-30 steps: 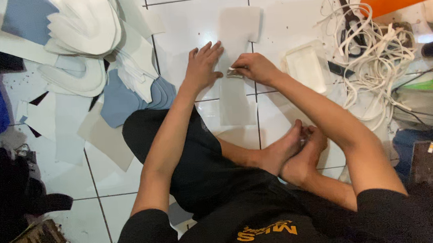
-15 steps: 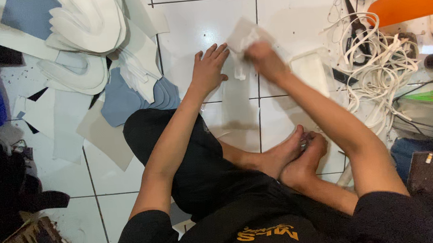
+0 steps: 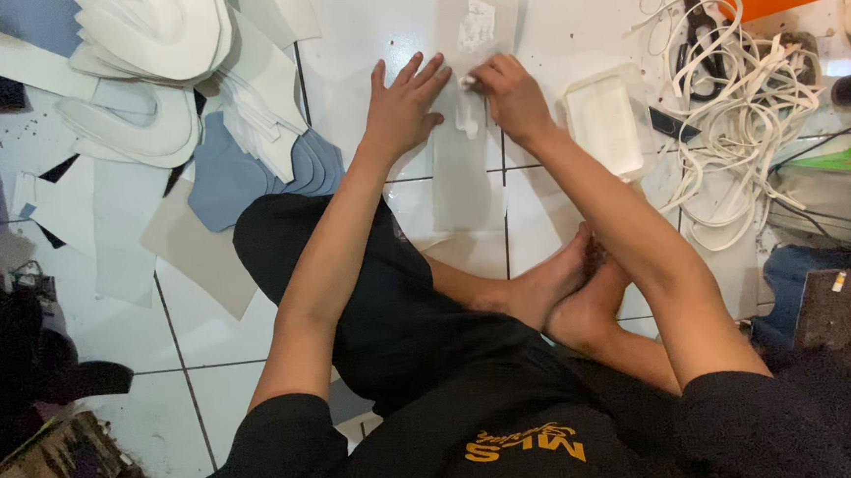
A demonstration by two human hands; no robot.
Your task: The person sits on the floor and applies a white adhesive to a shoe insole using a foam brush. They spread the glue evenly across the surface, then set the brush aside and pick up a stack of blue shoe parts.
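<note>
White floor tiles (image 3: 373, 26) carry everything, with a heap of white and blue cut pieces (image 3: 189, 76) to the person's left and a tangle of white cord (image 3: 732, 102) to the right. Straight ahead lies a long pale strip of material (image 3: 465, 168), flat on the floor. Beside it sits a shallow white tray (image 3: 604, 125). Left hand (image 3: 403, 112) rests palm down, fingers spread, touching the strip's edge. Right hand (image 3: 510, 96) curls, fingers pinched on a small white wad (image 3: 467, 82) pressed to the strip.
</note>
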